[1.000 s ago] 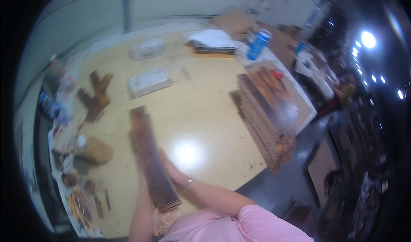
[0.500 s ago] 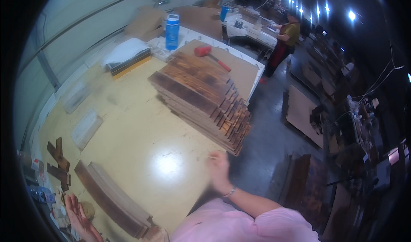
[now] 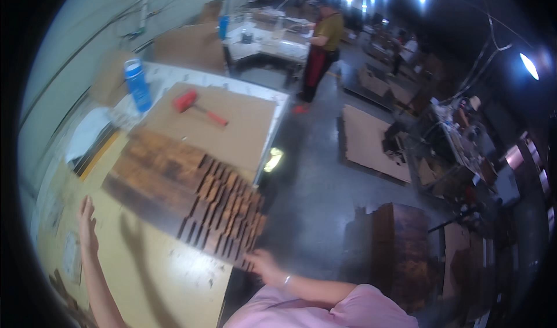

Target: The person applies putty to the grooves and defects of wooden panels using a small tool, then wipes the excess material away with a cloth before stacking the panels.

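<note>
A layered stack of brown wood planks [image 3: 156, 168] lies on the pale yellow table, its stepped ends facing right. My right hand [image 3: 265, 265], a bracelet at its wrist, is at the near right corner of the stack. Its fingertips meet the plank ends, but blur hides whether they grip one. My left hand [image 3: 87, 226] is raised over the table's left part, left of the stack, with its fingers stretched out and nothing in them. A red-headed mallet [image 3: 187, 101] with a red handle rests on a brown board [image 3: 243, 110] beyond the planks.
Behind the stack at the left stands a blue bottle [image 3: 137, 87], near a white-topped pile [image 3: 90, 133]. A person [image 3: 325, 43] stands at a far workbench. Right of the table, the dark floor holds a flat board [image 3: 374, 142] and another wood stack [image 3: 409, 252].
My view has swung right and closer to the plank stack. My right hand has come to its near corner. My left hand has risen from beside the curved planks at lower left.
</note>
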A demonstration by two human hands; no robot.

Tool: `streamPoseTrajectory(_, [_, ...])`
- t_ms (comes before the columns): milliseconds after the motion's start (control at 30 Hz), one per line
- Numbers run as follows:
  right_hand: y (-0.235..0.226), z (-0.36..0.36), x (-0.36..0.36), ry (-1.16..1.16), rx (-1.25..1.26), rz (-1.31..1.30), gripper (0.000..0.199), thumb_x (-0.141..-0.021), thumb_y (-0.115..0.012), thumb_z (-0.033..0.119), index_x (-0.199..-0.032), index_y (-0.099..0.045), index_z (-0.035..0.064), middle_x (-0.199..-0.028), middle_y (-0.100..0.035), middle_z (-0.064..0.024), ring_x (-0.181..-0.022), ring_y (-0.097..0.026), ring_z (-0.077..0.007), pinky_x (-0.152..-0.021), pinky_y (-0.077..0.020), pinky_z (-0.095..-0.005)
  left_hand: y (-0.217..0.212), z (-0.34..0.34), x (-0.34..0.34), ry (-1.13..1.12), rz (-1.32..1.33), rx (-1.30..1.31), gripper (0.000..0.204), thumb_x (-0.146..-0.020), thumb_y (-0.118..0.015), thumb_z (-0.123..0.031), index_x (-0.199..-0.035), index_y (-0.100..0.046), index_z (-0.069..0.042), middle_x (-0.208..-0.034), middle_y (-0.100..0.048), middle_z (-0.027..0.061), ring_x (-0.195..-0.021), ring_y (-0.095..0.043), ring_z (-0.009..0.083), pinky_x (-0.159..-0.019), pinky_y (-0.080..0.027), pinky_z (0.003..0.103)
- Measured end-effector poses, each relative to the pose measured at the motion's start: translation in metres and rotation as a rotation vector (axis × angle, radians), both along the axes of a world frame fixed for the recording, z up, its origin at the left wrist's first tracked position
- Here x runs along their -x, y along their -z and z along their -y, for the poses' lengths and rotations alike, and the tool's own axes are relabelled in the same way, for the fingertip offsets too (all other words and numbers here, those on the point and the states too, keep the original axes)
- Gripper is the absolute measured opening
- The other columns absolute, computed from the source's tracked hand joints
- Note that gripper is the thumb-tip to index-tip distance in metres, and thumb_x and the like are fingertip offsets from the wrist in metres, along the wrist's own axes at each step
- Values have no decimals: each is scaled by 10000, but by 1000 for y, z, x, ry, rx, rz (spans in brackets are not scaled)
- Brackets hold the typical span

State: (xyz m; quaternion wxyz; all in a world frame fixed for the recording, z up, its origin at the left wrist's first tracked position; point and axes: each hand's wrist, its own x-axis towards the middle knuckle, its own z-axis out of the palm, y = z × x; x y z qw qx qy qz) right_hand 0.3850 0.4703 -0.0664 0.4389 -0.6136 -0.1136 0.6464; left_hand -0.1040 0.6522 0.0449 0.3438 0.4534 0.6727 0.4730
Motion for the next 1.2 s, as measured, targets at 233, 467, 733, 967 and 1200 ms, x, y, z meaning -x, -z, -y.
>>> streamPoseTrajectory(233, [15,-14,-28,-248,85,-243,390,-880,-691,149,-1213,-545,7,-1111,-652,-90,-995,-654,-185,-864,-542,-329,64,-95,-45,58,281,-63,703,-906,-615,-417,-1456,-349,-68,-1422,-440,125,-1328,-405,268,-1075,-304,399])
streamPoseTrajectory(467, [4,-11,-30,-358,226,-373,276,-884,-676,122,-1117,-599,-7,-1088,-659,-111,-944,-665,-206,-854,-537,-319,33,-84,-92,-53,247,-57,482,-844,-719,-103,-1269,-499,-41,-1078,-604,56,-916,-600,137,-782,-501,269])
streamPoseTrajectory(733, [9,-18,-29,-490,287,-560,275,-877,-637,53,-1130,-552,-16,-1042,-646,-112,-1013,-650,-249,-895,-535,-350,9,-51,-119,22,304,-38,416,-859,-695,-51,-1237,-521,-35,-1135,-590,67,-991,-599,139,-859,-502,279])
streamPoseTrajectory(967, [39,-22,-39,-447,184,-566,240,-907,-578,87,-1127,-564,-7,-1062,-634,-108,-1002,-625,-202,-894,-520,-373,7,-35,-131,-72,200,10,712,-854,-710,-247,-1426,-329,-63,-1378,-440,143,-1229,-464,240,-975,-413,392])
streamPoseTrajectory(1200, [5,-27,-30,-530,80,-411,279,-925,-563,98,-1174,-565,-28,-1086,-645,-98,-1019,-618,-188,-899,-514,-338,27,54,-189,-233,539,121,887,-891,-640,-446,-1545,-136,-123,-1485,-355,167,-1334,-391,336,-1019,-348,564])
